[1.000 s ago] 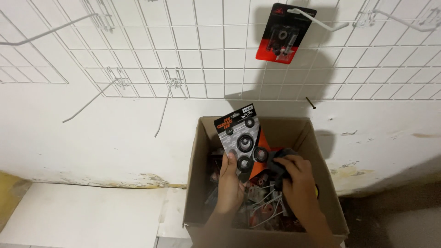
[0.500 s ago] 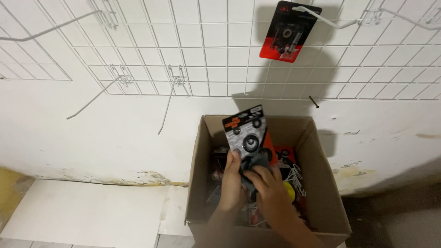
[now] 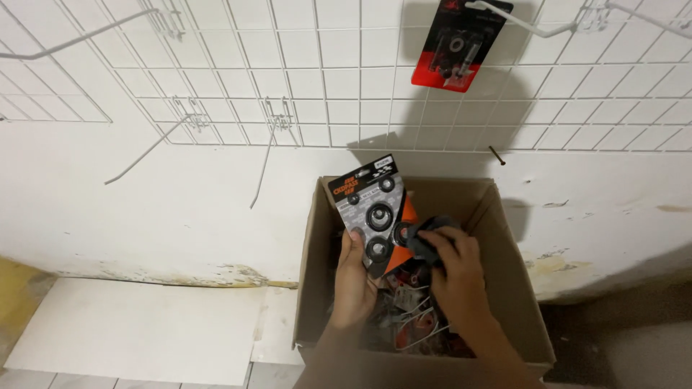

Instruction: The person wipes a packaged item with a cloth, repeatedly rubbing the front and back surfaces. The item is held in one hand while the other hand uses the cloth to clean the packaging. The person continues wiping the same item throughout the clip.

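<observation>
My left hand (image 3: pixel 355 277) grips a black and orange blister pack (image 3: pixel 370 205) of round black rings and holds it upright over the open cardboard box (image 3: pixel 522 302). My right hand (image 3: pixel 450 274) touches the pack's right edge and has a small dark part (image 3: pixel 427 232) under its fingertips; whether it grips that part is unclear. Inside the box lie several more packaged parts and loose wire pieces (image 3: pixel 407 328), partly hidden by both hands.
A white wire grid panel (image 3: pixel 324 72) covers the wall above the box, with several long hooks (image 3: pixel 148 151) sticking out. One red and black blister pack (image 3: pixel 458 47) hangs on a hook at top right. A pale board (image 3: pixel 137 328) lies on the floor at left.
My right hand has come up out of the box's right side to the pack's right edge. The pack in my left hand stays upright, almost unmoved.
</observation>
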